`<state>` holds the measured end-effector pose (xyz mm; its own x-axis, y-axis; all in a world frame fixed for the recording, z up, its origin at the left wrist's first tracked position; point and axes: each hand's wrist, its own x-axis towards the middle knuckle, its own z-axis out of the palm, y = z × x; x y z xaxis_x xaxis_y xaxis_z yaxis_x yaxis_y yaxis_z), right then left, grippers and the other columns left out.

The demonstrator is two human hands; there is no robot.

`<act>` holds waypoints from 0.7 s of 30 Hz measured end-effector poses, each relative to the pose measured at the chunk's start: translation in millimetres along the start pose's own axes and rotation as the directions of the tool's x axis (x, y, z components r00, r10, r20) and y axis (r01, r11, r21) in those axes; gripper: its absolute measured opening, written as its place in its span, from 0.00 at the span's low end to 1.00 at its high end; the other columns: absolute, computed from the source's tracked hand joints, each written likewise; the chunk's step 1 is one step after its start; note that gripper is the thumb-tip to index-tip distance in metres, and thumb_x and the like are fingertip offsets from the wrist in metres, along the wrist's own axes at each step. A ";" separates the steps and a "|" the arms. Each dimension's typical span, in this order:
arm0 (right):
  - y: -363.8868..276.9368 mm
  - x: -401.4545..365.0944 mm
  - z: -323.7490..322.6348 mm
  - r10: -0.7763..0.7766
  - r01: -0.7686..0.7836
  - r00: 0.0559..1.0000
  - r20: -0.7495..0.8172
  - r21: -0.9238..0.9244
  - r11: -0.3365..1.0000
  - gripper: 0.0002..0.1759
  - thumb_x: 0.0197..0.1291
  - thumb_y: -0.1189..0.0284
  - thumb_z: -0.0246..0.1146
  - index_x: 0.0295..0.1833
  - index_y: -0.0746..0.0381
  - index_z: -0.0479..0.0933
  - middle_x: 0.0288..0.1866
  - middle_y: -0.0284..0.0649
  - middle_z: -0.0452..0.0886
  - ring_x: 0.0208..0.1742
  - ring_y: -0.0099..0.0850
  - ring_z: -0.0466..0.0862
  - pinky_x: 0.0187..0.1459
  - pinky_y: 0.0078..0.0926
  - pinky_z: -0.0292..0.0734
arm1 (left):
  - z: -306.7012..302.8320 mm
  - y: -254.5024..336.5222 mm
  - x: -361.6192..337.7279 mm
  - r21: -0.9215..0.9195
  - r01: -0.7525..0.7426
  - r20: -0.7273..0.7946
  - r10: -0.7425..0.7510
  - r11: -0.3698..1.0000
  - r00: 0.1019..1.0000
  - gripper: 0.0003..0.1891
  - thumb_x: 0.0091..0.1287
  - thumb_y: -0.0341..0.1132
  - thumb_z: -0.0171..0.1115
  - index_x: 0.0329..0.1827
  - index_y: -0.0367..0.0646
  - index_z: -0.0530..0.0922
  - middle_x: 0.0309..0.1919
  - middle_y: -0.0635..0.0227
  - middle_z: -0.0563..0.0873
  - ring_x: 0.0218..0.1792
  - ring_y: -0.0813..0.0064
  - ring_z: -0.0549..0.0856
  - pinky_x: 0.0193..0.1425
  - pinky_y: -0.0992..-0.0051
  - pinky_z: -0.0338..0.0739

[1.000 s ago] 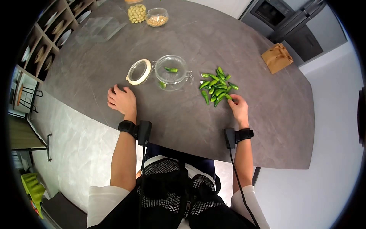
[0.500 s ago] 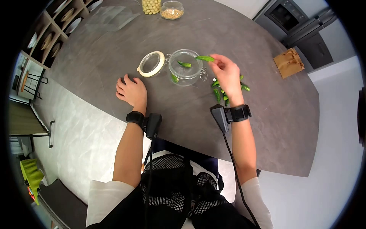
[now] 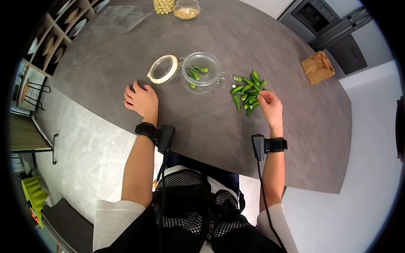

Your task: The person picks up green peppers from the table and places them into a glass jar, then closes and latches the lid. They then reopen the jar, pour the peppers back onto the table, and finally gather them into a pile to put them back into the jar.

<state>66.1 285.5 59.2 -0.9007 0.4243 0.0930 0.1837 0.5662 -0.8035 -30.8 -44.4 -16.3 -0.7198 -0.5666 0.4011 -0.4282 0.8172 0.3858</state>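
Flat on the table, my left hand (image 3: 142, 101) has its fingers spread and holds nothing. My right hand (image 3: 272, 110) is at the right edge of a pile of green chili peppers (image 3: 247, 89), thumb and fingertips drawn together on a pepper there; the fingers partly hide it. Left of the pile stands a clear glass jar (image 3: 198, 86) with a few green chili peppers (image 3: 195, 74) inside. Its hinged glass lid (image 3: 163, 69), rimmed in pale cream, lies swung back to the left, above my left hand.
At the far edge stand a jar of pale round pieces (image 3: 163, 6) and a glass jar of small tan bits (image 3: 187, 12). A clear plastic bag (image 3: 119, 20) lies at the far left. A brown paper bag (image 3: 317, 67) sits at the right edge of the grey table (image 3: 211, 122).
The chili pepper my right hand held over the jar is now inside it. That hand has moved right and toward me, onto the pile. My left hand stays put.
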 end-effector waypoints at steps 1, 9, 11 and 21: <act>2.2 -5.2 -2.9 0.017 -0.016 1.000 0.012 -0.047 0.999 0.11 0.52 0.71 0.61 0.41 0.64 0.76 0.30 0.38 0.81 0.29 0.24 0.78 0.36 0.23 0.73 | 0.5 -0.4 0.1 0.008 0.008 0.022 -0.008 1.000 1.000 0.19 0.59 0.41 0.50 0.53 0.48 0.71 0.59 0.62 0.67 0.61 0.62 0.62 0.64 0.55 0.49; 20.1 -16.9 0.6 0.049 -0.044 0.998 0.034 -0.153 0.987 0.11 0.49 0.75 0.60 0.41 0.61 0.76 0.25 0.37 0.75 0.27 0.27 0.75 0.32 0.26 0.71 | 0.0 0.8 0.3 -0.002 0.010 0.020 -0.010 1.000 1.000 0.19 0.59 0.41 0.50 0.54 0.47 0.71 0.59 0.62 0.67 0.61 0.62 0.62 0.64 0.54 0.49; 26.9 -14.4 1.3 -0.030 0.034 0.999 0.033 -0.141 0.989 0.12 0.48 0.77 0.61 0.42 0.61 0.76 0.23 0.32 0.72 0.24 0.21 0.70 0.30 0.22 0.70 | -0.9 1.5 0.1 0.005 0.009 0.023 -0.009 1.000 1.000 0.19 0.59 0.41 0.49 0.54 0.47 0.71 0.59 0.62 0.67 0.61 0.63 0.62 0.64 0.54 0.49; 10.6 -8.3 3.5 -0.037 0.036 0.999 -0.005 -0.084 0.996 0.14 0.47 0.72 0.65 0.41 0.64 0.77 0.35 0.41 0.78 0.32 0.30 0.79 0.37 0.26 0.74 | -2.3 2.1 0.4 -0.003 0.020 0.070 -0.019 1.000 0.997 0.20 0.60 0.41 0.48 0.55 0.46 0.70 0.60 0.61 0.65 0.63 0.61 0.59 0.64 0.53 0.47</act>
<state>74.1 285.5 47.9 -0.9048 0.4068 0.1258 0.1834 0.6388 -0.7472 -30.7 -43.1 -13.4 -0.7481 -0.5734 0.3341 -0.4405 0.8056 0.3962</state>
